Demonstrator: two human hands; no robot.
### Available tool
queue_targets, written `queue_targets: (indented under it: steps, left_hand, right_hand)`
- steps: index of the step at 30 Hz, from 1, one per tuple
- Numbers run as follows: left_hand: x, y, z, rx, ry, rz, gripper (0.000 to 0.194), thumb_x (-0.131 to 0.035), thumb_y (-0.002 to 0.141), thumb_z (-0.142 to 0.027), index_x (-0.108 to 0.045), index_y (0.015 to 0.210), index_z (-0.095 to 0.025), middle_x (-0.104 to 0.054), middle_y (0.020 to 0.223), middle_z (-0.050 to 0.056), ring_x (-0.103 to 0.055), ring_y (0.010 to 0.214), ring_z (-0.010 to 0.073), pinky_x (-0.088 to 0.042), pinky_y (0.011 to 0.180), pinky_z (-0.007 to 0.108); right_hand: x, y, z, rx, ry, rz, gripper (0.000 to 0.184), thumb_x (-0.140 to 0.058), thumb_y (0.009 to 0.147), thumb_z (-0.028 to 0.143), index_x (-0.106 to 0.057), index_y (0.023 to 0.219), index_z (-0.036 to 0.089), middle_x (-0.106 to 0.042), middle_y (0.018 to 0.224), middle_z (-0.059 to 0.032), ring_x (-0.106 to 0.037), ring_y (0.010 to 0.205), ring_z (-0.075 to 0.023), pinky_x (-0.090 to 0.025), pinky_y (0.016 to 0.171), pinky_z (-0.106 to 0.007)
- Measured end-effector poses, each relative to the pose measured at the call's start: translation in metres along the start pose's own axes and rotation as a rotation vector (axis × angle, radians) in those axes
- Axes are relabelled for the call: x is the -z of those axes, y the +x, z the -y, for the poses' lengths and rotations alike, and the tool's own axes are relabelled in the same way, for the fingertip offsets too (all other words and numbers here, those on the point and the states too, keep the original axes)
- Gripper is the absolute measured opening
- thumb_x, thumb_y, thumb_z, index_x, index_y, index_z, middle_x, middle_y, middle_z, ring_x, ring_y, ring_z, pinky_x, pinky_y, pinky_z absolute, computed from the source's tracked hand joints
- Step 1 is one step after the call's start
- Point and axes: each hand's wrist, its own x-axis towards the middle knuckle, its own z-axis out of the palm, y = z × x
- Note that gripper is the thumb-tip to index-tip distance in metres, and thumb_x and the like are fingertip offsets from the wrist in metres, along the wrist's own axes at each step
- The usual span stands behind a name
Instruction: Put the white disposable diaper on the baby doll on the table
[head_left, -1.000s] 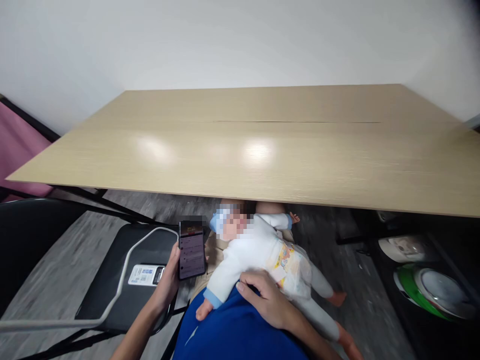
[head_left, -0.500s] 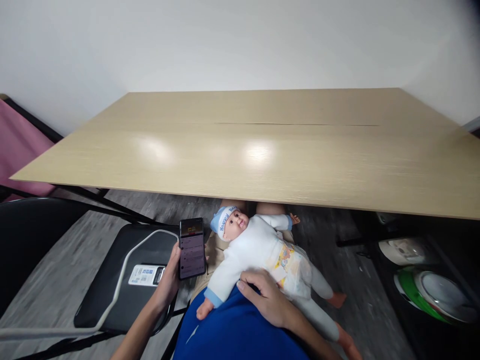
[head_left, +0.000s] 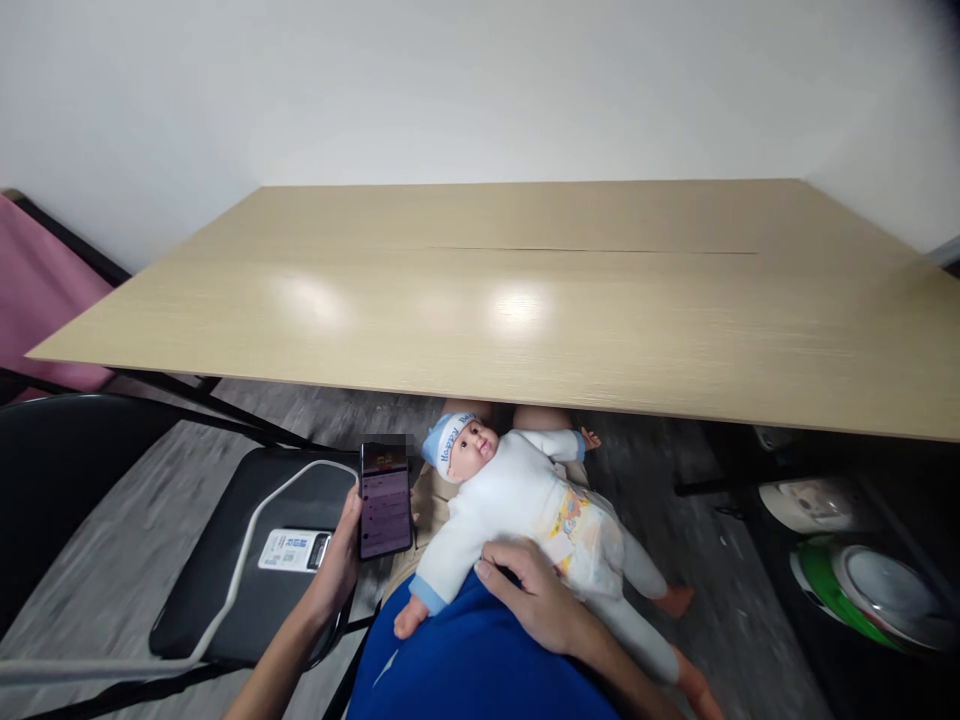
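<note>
My left hand is wrapped round a smartphone, held upright beside my thigh with its lit screen toward me. A pale cable runs up to the phone's left side. Across my lap lies a baby doll in a white top, a blue and white cap and a printed diaper, head to the left and feet to the right. My right hand rests loosely against the doll's side near the diaper, thumb apart from the fingers, gripping nothing. Some fingertips are hidden against the doll.
A light wooden table stands before me against a white wall. To the left is a black chair seat with a white labelled item on it. Pink cloth hangs at far left. Round green and white containers sit low at right.
</note>
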Motion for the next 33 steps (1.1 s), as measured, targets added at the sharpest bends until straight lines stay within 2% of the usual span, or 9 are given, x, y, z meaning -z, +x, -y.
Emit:
queue_targets:
  steps: [10, 21, 33]
  left_hand:
    - [0.002, -0.003, -0.002, 0.001, -0.006, 0.025, 0.09, -0.071, 0.097, -0.071, -0.038, 0.172, -0.034, -0.071, 0.153, 0.009, -0.072, 0.134, 0.0367, -0.057, 0.116, 0.049]
    - [0.009, -0.004, 0.002, 0.021, -0.017, 0.042, 0.084, -0.069, 0.099, -0.07, -0.04, 0.17, -0.035, -0.071, 0.153, 0.008, -0.073, 0.132, 0.0363, -0.058, 0.115, 0.051]
    - [0.021, -0.006, 0.008, 0.055, 0.033, 0.024, 0.082, -0.07, 0.098, -0.069, -0.044, 0.167, -0.034, -0.063, 0.163, 0.01, -0.063, 0.147, 0.0377, -0.051, 0.122, 0.052]
  right_hand:
    - [-0.002, -0.001, -0.004, 0.024, -0.032, -0.042, 0.053, -0.048, 0.114, 0.058, -0.048, 0.075, 0.022, -0.052, 0.072, 0.0014, -0.052, 0.078, -0.0172, -0.042, 0.073, -0.029]
    - [-0.001, -0.002, -0.001, -0.004, -0.048, -0.01, 0.052, -0.046, 0.114, 0.055, -0.038, 0.075, 0.022, -0.05, 0.075, 0.0019, -0.051, 0.079, -0.0168, -0.039, 0.077, -0.031]
    - [-0.001, -0.001, -0.003, 0.002, -0.044, 0.001, 0.053, -0.047, 0.115, 0.056, -0.039, 0.075, 0.022, -0.048, 0.074, 0.0033, -0.049, 0.077, -0.0153, -0.036, 0.076, -0.03]
